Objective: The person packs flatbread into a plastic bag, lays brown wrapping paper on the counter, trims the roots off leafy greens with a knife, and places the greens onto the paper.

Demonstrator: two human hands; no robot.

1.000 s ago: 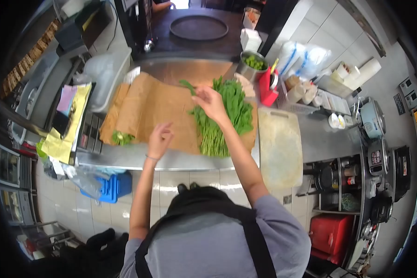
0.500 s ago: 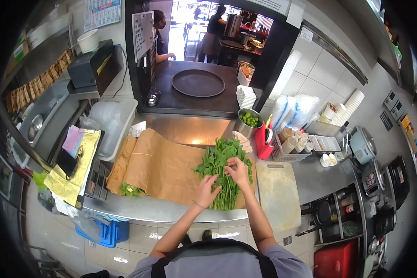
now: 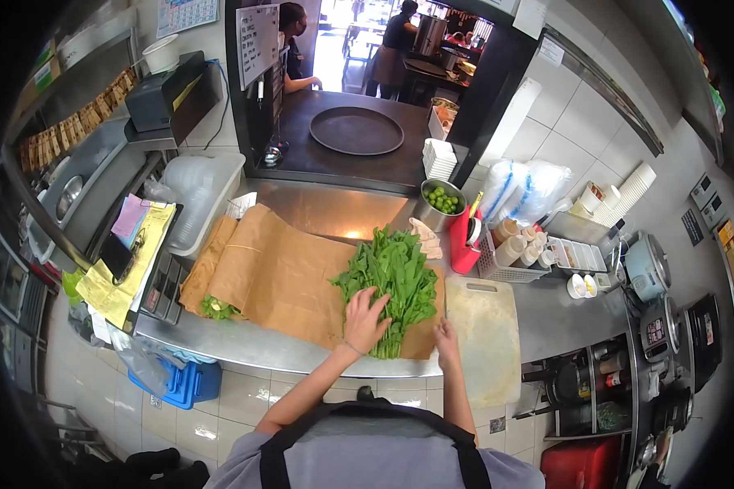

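Note:
A bunch of leafy greens (image 3: 404,273) lies on a sheet of brown paper (image 3: 294,285), its leaves toward the back and its stems toward the counter's front edge. My left hand (image 3: 365,321) rests on the left side of the bunch, fingers spread. At the paper's right edge, my right hand (image 3: 447,345) is closed, with the edge apparently pinched between thumb and fingers. On the left, the paper forms a tied roll (image 3: 247,248) with greens (image 3: 218,307) poking out of its near end. A worn white cutting board (image 3: 485,346) lies just right of my right hand.
Behind the greens stand a metal pot of limes (image 3: 443,198), a red holder (image 3: 465,244) and a basket of bottles (image 3: 510,253). A round black tray (image 3: 356,130) sits on the pass-through. Yellow papers (image 3: 130,273) lie at left. Two people are beyond the opening.
My right hand has left the greens and moved down and right to the paper's edge, closing there. My left hand has flattened onto the bunch. The view has shifted slightly.

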